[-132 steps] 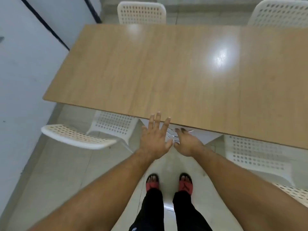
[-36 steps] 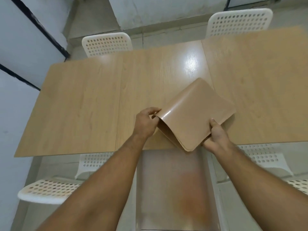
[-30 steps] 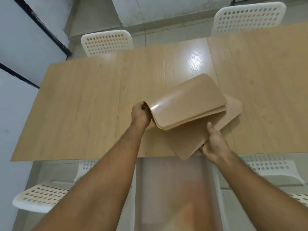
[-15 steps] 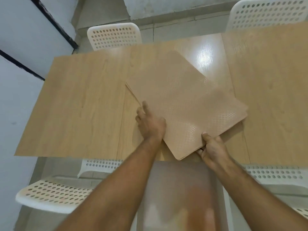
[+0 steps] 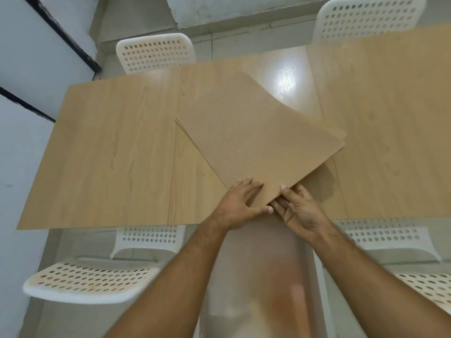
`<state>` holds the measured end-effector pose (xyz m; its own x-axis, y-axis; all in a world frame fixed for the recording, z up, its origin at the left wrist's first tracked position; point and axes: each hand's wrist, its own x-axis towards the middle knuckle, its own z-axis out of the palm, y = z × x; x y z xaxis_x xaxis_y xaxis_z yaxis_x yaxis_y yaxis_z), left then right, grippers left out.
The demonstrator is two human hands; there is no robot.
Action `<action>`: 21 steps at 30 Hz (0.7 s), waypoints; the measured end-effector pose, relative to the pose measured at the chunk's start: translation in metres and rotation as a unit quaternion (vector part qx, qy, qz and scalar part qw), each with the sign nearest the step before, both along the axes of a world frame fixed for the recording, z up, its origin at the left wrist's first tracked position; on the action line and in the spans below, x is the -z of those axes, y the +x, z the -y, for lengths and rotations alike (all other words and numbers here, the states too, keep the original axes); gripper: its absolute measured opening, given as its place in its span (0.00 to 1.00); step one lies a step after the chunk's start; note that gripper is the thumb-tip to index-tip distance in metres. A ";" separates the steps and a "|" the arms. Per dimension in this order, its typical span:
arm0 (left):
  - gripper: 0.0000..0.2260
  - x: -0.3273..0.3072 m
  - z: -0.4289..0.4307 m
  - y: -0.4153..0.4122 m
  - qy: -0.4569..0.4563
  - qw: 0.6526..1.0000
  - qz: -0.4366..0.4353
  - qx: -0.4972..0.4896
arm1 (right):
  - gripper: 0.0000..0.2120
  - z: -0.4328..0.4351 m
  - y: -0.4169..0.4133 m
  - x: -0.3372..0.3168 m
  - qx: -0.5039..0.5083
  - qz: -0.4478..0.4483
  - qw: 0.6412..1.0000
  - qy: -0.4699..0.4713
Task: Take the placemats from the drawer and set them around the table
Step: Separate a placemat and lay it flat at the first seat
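Note:
A stack of tan, dotted placemats lies flat on the wooden table, turned at an angle, with one corner pointing at me. My left hand rests on top of that near corner, fingers spread flat and the thumb stretched along its edge. My right hand pinches the same corner from the right, thumb on top and fingers beneath. The pulled-out drawer shows blurred under the table's near edge, between my forearms.
White perforated chairs stand around the table: one at the far left, one at the far right, one near left, one near right. A grey wall runs along the left.
The folded-over placemats were opened out and laid flat on the table. My left hand slid from the stack's left edge to the near corner, beside my right hand.

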<state>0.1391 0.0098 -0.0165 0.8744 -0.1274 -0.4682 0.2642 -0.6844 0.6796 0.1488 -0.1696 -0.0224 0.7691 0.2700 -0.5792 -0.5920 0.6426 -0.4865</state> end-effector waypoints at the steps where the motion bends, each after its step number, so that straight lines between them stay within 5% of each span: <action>1: 0.37 -0.002 -0.001 0.003 -0.001 1.000 -0.002 -0.003 | 0.14 0.000 -0.002 -0.001 -0.004 0.003 1.000 0.003; 21: 0.29 -0.023 -0.002 0.033 -0.092 0.994 -0.040 -0.036 | 0.25 -0.005 0.001 -0.009 -0.023 0.060 0.995 -0.076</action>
